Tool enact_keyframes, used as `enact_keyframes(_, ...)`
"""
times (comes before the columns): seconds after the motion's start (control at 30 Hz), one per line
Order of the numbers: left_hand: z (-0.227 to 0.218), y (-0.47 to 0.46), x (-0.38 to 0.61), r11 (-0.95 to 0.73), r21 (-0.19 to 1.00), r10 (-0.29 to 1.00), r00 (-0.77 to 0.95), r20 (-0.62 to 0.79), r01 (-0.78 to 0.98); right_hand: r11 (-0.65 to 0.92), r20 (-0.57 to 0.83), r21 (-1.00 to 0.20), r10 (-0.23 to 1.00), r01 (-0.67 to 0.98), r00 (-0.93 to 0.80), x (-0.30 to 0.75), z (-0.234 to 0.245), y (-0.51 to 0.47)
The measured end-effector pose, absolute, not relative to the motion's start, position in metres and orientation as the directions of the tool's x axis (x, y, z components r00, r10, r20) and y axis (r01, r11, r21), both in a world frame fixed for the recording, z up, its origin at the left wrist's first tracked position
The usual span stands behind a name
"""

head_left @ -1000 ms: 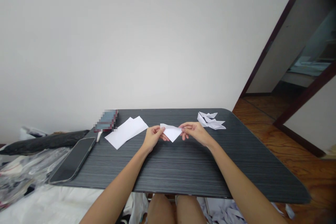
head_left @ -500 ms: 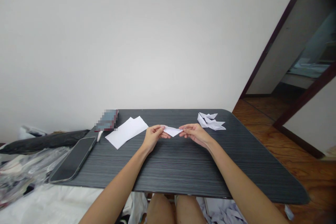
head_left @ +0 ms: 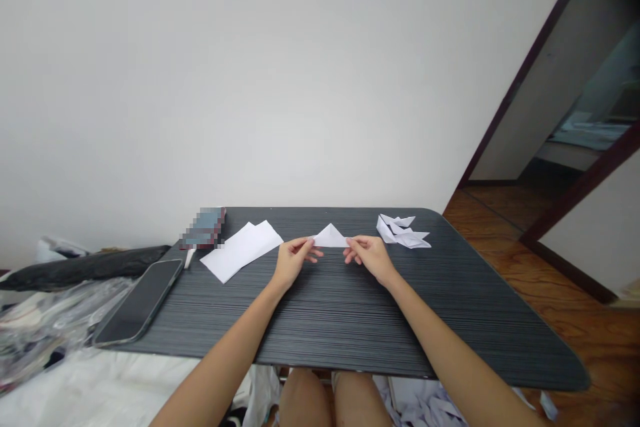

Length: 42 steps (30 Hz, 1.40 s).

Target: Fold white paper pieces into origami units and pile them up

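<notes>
A small white piece of folded paper (head_left: 331, 237), shaped like a triangle with its point away from me, spans the gap between my hands above the middle of the table. My left hand (head_left: 293, 260) pinches its left corner between thumb and finger. At the right corner, my right hand (head_left: 371, 257) grips it the same way, other fingers slightly spread below. Left of my left hand lie overlapping white paper sheets (head_left: 243, 250). Several folded white paper pieces (head_left: 404, 231) with pointed ends rest together beyond my right hand.
A dark phone (head_left: 140, 301) lies at the table's left edge. Behind it are a pixelated box-like object (head_left: 204, 228) and a small white item (head_left: 189, 258). The dark striped table (head_left: 345, 320) stands against a white wall; plastic-wrapped things (head_left: 65, 320) lie to the left.
The folded paper has turned over: its point faced me before and now faces the wall. Both hands still hold its ends, with the right hand's grip shifted slightly.
</notes>
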State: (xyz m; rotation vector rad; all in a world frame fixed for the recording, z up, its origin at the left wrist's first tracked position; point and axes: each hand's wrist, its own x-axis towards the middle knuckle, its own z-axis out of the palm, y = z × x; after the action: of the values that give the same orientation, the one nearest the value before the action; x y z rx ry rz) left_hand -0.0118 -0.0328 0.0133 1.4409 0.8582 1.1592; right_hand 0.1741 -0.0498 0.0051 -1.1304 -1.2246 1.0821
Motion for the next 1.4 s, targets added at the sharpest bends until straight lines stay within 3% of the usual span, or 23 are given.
enact_keyframes(0.13, 0.008, -0.030, -0.014, -0.262, 0.962, 0.947, 0.213, 0.241, 0.073, 0.244, 0.287, -0.925, 0.951, 0.292, 0.115, 0.174, 0.004, -0.052)
enact_keyframes(0.27, 0.003, -0.027, -0.017, -0.346, 0.879, 0.938, 0.127, 0.322, 0.327, 0.269, 0.412, -0.776, 0.901, 0.571, 0.136, 0.177, 0.001, -0.053)
enact_keyframes(0.43, -0.001, -0.028, -0.014, -0.527, 0.517, 0.836, 0.302, 0.457, 0.675, 0.271, 0.456, -0.592, 0.889, 0.759, 0.038, 0.176, -0.007, -0.053)
enact_keyframes(0.63, 0.002, -0.039, -0.011, -0.664, 0.138, 0.715, 0.571, 0.403, 0.734, 0.286, 0.475, -0.242, 0.868, 0.927, -0.144, 0.167, -0.007, -0.061)
enact_keyframes(0.77, 0.007, -0.055, -0.016, -0.664, -0.021, 0.696, 0.628, 0.348, 0.747, 0.338, 0.441, -0.081, 0.856, 0.938, -0.270, 0.165, -0.005, -0.071)
enact_keyframes(0.93, 0.009, -0.066, -0.023, -0.627, -0.091, 0.724, 0.622, 0.298, 0.774, 0.390, 0.406, 0.066, 0.830, 0.918, -0.382, 0.167, 0.004, -0.087)
enact_keyframes(1.1, 0.018, -0.062, -0.018, -0.684, -0.128, 0.695, 0.694, 0.186, 0.719, 0.471, 0.246, 0.158, 0.832, 0.868, -0.497, 0.166, 0.014, -0.084)
enact_keyframes(1.27, 0.028, -0.051, -0.006, -0.756, -0.161, 0.630, 0.772, 0.086, 0.634, 0.515, 0.152, 0.129, 0.834, 0.847, -0.531, 0.166, 0.023, -0.077)
enact_keyframes(1.4, 0.034, -0.040, 0.003, -0.684, -0.119, 0.708, 0.694, 0.128, 0.720, 0.489, 0.166, 0.015, 0.859, 0.872, -0.484, 0.171, 0.029, -0.079)
